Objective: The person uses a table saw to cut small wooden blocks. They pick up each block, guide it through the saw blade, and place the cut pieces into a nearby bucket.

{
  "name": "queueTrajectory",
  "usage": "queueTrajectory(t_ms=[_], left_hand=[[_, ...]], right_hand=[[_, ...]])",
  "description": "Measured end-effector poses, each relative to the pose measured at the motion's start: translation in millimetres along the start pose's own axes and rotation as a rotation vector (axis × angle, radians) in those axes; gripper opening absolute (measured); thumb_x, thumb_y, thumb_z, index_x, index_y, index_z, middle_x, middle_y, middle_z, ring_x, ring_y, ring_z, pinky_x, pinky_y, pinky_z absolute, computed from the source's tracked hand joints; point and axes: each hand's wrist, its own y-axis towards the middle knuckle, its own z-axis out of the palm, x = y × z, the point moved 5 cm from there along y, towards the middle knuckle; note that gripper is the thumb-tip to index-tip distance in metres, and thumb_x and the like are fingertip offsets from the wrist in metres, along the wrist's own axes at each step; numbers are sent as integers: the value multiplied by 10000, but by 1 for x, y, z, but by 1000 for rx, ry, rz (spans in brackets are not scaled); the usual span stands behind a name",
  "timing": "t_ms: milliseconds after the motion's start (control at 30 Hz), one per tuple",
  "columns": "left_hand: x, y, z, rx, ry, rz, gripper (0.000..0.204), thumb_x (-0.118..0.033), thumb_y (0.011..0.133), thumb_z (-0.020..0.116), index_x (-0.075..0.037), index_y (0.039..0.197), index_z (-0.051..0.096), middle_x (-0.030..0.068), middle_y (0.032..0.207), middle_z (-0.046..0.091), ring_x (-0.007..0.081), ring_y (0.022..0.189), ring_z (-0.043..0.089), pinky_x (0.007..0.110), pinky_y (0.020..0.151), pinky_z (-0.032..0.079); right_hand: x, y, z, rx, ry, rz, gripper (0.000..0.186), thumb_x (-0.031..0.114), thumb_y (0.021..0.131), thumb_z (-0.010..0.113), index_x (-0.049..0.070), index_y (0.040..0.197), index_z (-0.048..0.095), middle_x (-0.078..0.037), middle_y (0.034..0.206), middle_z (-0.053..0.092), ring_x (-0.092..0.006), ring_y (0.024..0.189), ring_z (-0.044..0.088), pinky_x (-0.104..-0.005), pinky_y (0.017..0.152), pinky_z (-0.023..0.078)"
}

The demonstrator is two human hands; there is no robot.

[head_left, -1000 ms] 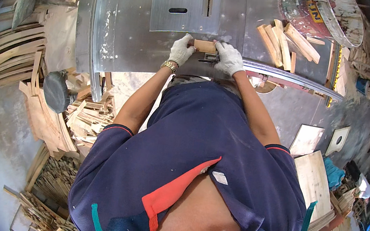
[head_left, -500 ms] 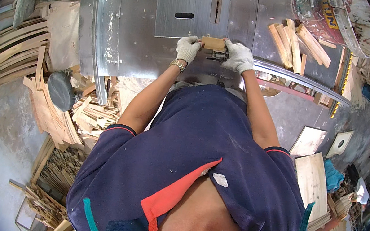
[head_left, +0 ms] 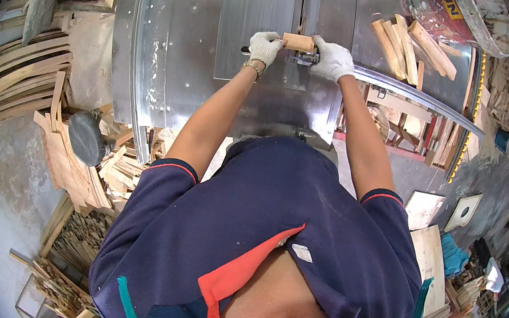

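Observation:
A short, pale wooden block [head_left: 298, 42] lies crosswise between my two gloved hands, over the narrow slot [head_left: 303, 2] in a grey metal machine table [head_left: 187, 37]. My left hand [head_left: 263, 49], in a white knit glove with a watch at the wrist, grips the block's left end with closed fingers. At the other end my right hand [head_left: 333, 61], gloved likewise, closes on the block and rests by a metal fence [head_left: 409, 93]. A small metal fitting [head_left: 301, 58] sits just behind the block. My right fingertips are partly hidden.
Several wooden sticks [head_left: 405, 50] lie right of my right hand, with a stained bucket [head_left: 450, 17] beyond them. A metal rail [head_left: 142, 50] runs along the table's left side. Curved wood strips [head_left: 13, 80], a dark round-topped object [head_left: 86, 137] and offcuts [head_left: 124, 169] stand at left.
Both hands have moved forward with the block, along the slot. The fence, sticks and bucket on the right have shifted forward too, uncovering more of the frame below.

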Motion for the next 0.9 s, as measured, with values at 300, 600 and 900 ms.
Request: queueTrajectory(t_ms=[300,600,900], left_hand=[[-25,47,-2,7,-118,-81,227,-195,890,827,-1,1007,834,61,788,771,110,701,707,291,654,561],[-33,91,1,-27,-183,-71,209,-130,867,842,25,1006,823,75,806,778,124,693,718,291,636,577],[-45,110,3,-14,-180,-83,193,-152,907,821,29,974,809,49,802,759,98,703,676,271,642,542]], right_hand=[[-13,44,-27,-10,7,-11,859,349,706,818,184,1498,530,-194,1145,765,-413,1093,732,-519,945,589],[-21,73,-49,-34,-15,-14,844,376,715,796,179,1497,549,-182,1151,776,-394,1100,742,-507,952,599],[-30,94,-59,-53,-3,-12,873,358,707,802,179,1515,525,-196,1152,767,-407,1096,732,-507,941,591]])
